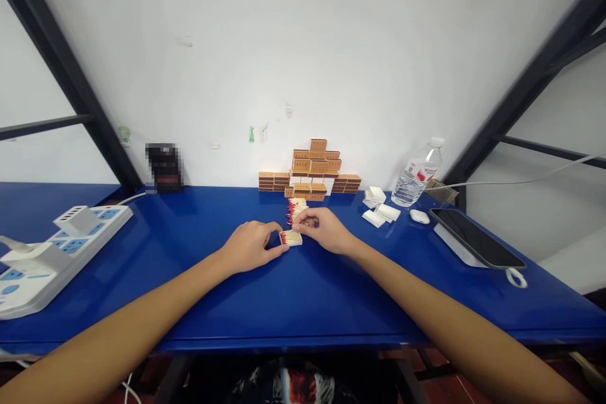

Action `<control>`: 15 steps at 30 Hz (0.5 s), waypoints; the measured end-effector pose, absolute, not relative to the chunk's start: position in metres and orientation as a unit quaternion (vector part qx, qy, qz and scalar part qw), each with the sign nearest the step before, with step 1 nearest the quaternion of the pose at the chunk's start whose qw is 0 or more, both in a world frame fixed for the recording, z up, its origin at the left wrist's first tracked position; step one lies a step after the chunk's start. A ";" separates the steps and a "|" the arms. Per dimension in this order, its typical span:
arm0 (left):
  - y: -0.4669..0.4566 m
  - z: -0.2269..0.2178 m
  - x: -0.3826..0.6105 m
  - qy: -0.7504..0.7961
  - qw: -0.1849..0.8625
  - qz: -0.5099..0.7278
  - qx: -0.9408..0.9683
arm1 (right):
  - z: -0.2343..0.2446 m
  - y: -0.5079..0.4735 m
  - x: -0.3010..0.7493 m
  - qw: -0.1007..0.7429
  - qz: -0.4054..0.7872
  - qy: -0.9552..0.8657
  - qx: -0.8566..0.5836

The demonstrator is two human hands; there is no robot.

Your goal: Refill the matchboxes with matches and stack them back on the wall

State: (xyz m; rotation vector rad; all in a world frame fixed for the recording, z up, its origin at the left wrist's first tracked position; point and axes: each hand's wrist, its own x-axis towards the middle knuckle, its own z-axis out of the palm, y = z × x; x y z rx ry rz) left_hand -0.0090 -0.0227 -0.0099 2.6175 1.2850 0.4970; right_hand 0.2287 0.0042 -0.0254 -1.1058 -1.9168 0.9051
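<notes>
A small white matchbox tray [291, 238] with red-tipped matches in it lies on the blue table. My left hand [253, 245] holds the tray's left end between thumb and forefinger. At the tray's upper right corner is my right hand [319, 228], its thumb and fingers pinched together; whatever is between them is too small to make out. Just behind, a pile of loose matches [297, 207] is partly covered by my right fingers. Beyond the pile, several brown matchboxes [315, 167] are stacked against the wall.
On the right are white empty-looking trays [381, 213], a water bottle [419, 173], a white earbud case [419, 217] and a phone [476, 238]. A power strip [101, 227] lies left, with a dark object [164, 167] near the wall. Metal posts flank the blue table [203, 309].
</notes>
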 end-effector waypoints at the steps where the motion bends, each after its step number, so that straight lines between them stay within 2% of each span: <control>1: -0.023 -0.010 -0.009 0.433 0.091 0.166 0.881 | -0.026 0.005 0.230 0.359 0.336 -0.753 -0.437; 15: -0.023 -0.009 -0.009 0.428 0.091 0.174 0.882 | -0.022 0.000 0.232 0.326 0.234 -0.816 -0.416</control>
